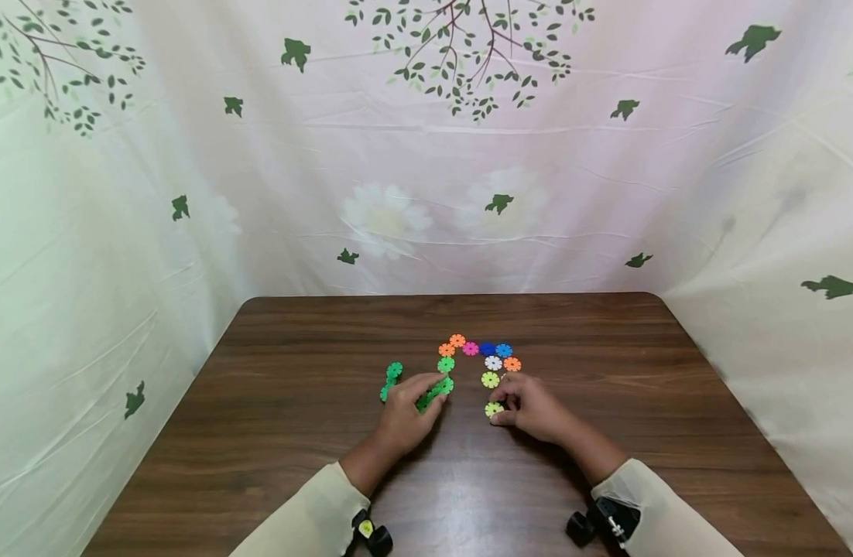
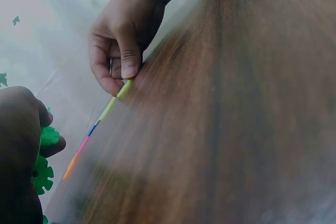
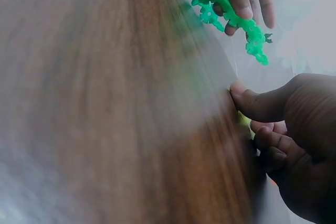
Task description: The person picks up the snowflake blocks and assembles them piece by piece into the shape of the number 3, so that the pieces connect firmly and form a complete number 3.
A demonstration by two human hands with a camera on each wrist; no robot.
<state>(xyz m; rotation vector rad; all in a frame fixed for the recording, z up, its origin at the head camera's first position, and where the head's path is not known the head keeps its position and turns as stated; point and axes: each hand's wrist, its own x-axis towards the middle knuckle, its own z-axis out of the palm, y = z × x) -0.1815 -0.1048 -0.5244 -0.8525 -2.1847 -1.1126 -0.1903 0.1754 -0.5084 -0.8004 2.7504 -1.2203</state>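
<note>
My left hand [image 1: 405, 411] holds a chain of green interlocking flower discs [image 3: 231, 11] between thumb and fingers. In the right wrist view the chain looks raised over the table, its links joined edge to edge at angles. One end of it shows left of the hand in the head view. My right hand [image 1: 538, 408] pinches a yellow-green flower disc [image 1: 494, 410] low at the tabletop, thumb on its near side. Just beyond lies another yellow-green disc [image 1: 491, 380]. The curled fingers partly hide what is beside them.
On the brown wooden table [image 1: 315, 333], flat discs form an arch beyond the hands: a light green disc [image 1: 446, 363], orange discs [image 1: 457, 340], a pink disc [image 1: 471, 349], blue discs [image 1: 503, 350], a white disc [image 1: 493, 363] and another orange disc [image 1: 512, 363]. A printed curtain [image 1: 426, 155] hangs behind.
</note>
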